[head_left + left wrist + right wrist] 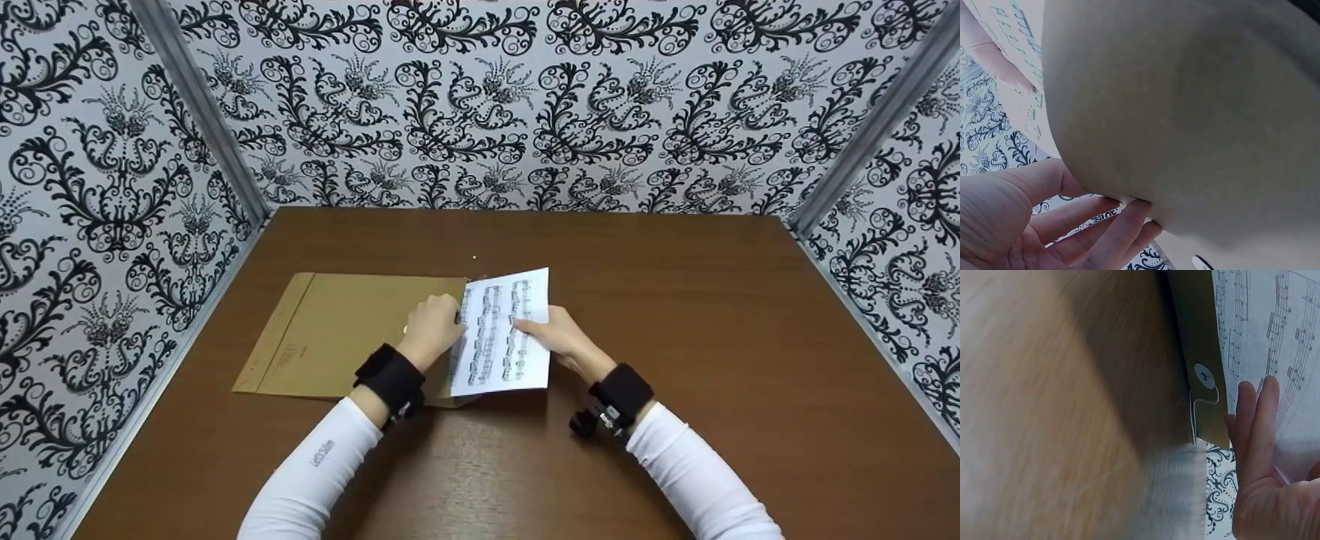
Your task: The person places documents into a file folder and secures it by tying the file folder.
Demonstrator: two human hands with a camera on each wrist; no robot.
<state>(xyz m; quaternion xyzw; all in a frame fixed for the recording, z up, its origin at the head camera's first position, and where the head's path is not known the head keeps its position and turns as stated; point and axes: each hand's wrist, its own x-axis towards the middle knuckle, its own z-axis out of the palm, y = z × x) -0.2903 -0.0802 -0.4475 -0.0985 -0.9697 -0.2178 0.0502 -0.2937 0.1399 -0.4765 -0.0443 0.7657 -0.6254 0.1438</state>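
Observation:
A brown paper envelope (352,330) lies on the left half of the table. My left hand (433,326) pinches its right, open end; in the left wrist view the left hand (1072,225) has thumb and fingers at the envelope's edge (1157,129). White sheet music (501,337) stands at that open end, tilted up from the table. My right hand (555,334) holds its right edge, thumb on the printed face and fingers behind. How much of the paper lies inside the envelope is hidden. A string-and-button closure (1204,377) shows on the flap.
The brown wooden table (675,300) spreads to the right and in front of both hands. Patterned black-and-white walls (480,105) enclose its back and sides. Both wrists wear black straps (391,376) with small cameras.

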